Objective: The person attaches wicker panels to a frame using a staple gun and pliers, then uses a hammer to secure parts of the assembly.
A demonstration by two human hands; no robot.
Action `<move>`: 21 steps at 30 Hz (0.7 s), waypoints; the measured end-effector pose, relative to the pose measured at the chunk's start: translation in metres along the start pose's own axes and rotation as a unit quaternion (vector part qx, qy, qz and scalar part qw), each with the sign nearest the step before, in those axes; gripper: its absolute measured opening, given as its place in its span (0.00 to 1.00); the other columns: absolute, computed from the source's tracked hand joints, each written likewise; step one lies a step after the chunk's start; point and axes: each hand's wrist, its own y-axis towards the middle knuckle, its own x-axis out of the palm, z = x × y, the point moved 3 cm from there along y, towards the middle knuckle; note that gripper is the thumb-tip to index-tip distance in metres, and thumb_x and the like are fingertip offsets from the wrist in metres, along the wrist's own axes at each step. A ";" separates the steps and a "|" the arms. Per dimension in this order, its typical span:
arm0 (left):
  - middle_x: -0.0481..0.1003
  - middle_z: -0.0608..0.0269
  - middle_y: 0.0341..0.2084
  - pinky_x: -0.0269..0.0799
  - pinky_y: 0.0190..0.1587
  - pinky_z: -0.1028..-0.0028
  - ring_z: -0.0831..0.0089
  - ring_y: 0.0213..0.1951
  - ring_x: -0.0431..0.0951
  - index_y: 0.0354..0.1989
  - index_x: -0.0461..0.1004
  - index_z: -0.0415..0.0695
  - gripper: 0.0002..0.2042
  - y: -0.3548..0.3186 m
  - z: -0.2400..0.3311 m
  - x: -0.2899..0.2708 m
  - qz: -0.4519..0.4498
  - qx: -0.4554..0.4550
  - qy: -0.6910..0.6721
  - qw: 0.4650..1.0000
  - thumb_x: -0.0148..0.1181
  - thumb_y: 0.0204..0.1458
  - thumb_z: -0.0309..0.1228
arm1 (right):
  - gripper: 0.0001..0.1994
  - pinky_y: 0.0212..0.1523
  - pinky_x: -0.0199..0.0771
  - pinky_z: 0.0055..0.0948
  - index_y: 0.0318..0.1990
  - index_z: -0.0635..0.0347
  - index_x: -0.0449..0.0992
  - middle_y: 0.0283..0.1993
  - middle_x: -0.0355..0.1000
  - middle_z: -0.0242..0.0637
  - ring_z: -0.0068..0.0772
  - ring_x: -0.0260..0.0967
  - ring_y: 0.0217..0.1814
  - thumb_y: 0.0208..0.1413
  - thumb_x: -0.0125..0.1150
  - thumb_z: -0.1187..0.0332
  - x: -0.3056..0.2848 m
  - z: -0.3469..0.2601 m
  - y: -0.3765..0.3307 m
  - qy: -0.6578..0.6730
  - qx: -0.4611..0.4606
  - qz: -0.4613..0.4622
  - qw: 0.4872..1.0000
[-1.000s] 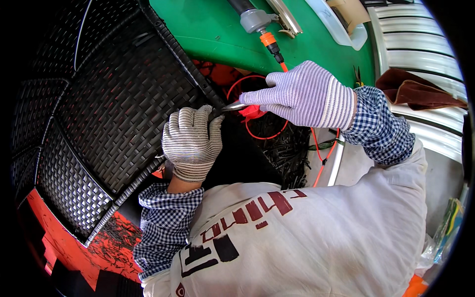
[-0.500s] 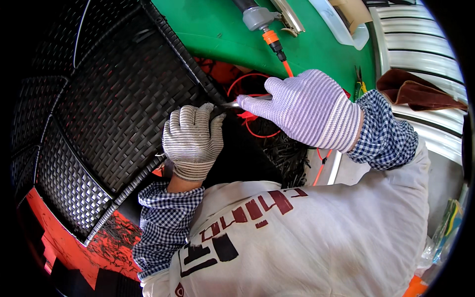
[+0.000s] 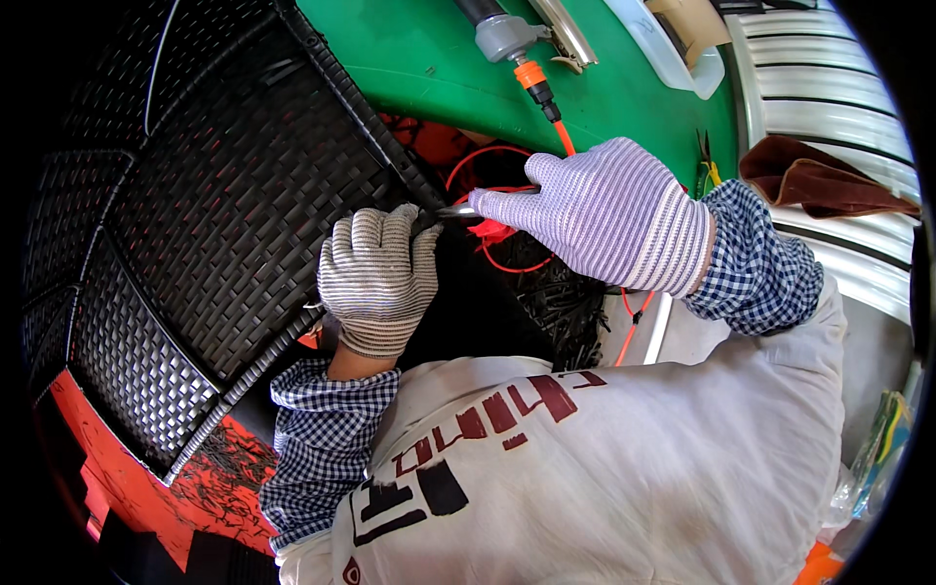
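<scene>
A piece of black woven wicker furniture (image 3: 244,185) fills the left side, its bordered edges bending toward the rim of the view. My left hand (image 3: 378,278), in a grey-striped knit glove, curls its fingers over the near right corner of the weave. From the right comes my right hand (image 3: 614,219), in a lilac-striped glove, closed round a slim metal tool (image 3: 456,210). The tool's tip meets the wicker edge just beside my left fingertips. My glove hides its handle, so I cannot tell its exact kind.
Beyond lies a green surface (image 3: 419,58) bearing a grey air tool (image 3: 504,37) with an orange hose, and a clear plastic bin (image 3: 673,58). Yellow-green handled snips (image 3: 709,171) and a brown cloth (image 3: 809,180) lie at right. Black strip scraps litter the red floor covering (image 3: 127,453).
Both hands keep nearly the same place. The tool's metal shows slightly more between my right fingertip and the wicker edge.
</scene>
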 end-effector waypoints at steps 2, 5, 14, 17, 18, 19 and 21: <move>0.76 0.62 0.28 0.74 0.32 0.64 0.63 0.30 0.76 0.35 0.81 0.47 0.12 -0.001 0.000 0.001 0.002 0.002 0.000 1.000 0.74 0.42 0.34 | 0.30 0.17 0.71 0.35 0.67 0.34 0.72 0.29 0.71 0.39 0.37 0.69 0.19 0.54 0.62 0.70 -0.002 0.000 0.000 0.004 -0.003 0.004 1.000; 0.76 0.62 0.28 0.74 0.32 0.64 0.63 0.29 0.76 0.36 0.81 0.47 0.12 -0.001 0.000 0.002 0.001 0.004 -0.002 1.000 0.74 0.42 0.34 | 0.30 0.17 0.72 0.35 0.67 0.35 0.72 0.29 0.71 0.39 0.37 0.70 0.19 0.54 0.62 0.70 -0.003 -0.001 0.000 0.001 -0.006 -0.008 1.000; 0.76 0.62 0.28 0.74 0.31 0.64 0.63 0.30 0.77 0.36 0.81 0.47 0.12 0.000 0.000 0.001 -0.005 0.001 -0.003 1.000 0.74 0.42 0.33 | 0.31 0.17 0.72 0.35 0.68 0.35 0.71 0.29 0.69 0.39 0.36 0.68 0.19 0.54 0.62 0.71 -0.002 -0.002 0.003 -0.012 -0.010 -0.019 1.000; 0.76 0.62 0.28 0.74 0.31 0.65 0.63 0.30 0.77 0.36 0.81 0.47 0.12 0.000 0.000 0.000 -0.001 0.004 -0.006 1.000 0.74 0.42 0.33 | 0.31 0.17 0.72 0.34 0.67 0.36 0.71 0.29 0.70 0.38 0.36 0.68 0.19 0.55 0.61 0.71 -0.003 -0.003 0.001 -0.013 -0.014 -0.008 1.000; 0.76 0.62 0.28 0.74 0.31 0.65 0.63 0.30 0.77 0.36 0.81 0.47 0.12 0.000 0.000 0.000 -0.001 0.003 -0.005 1.000 0.74 0.42 0.33 | 0.30 0.17 0.71 0.34 0.67 0.36 0.71 0.29 0.70 0.38 0.35 0.68 0.19 0.55 0.61 0.71 -0.003 -0.003 0.002 -0.015 -0.018 -0.010 1.000; 0.76 0.62 0.28 0.74 0.31 0.65 0.63 0.29 0.77 0.36 0.81 0.46 0.12 0.000 0.000 -0.001 -0.002 0.003 -0.003 1.000 0.74 0.42 0.33 | 0.29 0.17 0.71 0.34 0.67 0.36 0.71 0.29 0.70 0.37 0.35 0.68 0.19 0.56 0.61 0.71 -0.002 -0.003 0.002 -0.018 -0.021 -0.012 1.000; 0.76 0.62 0.28 0.74 0.31 0.65 0.63 0.29 0.77 0.36 0.81 0.46 0.12 0.000 0.000 0.000 -0.001 0.005 -0.006 1.000 0.74 0.42 0.33 | 0.29 0.17 0.71 0.34 0.67 0.37 0.72 0.29 0.69 0.38 0.35 0.68 0.19 0.56 0.60 0.71 -0.003 -0.004 0.002 -0.013 -0.015 -0.012 1.000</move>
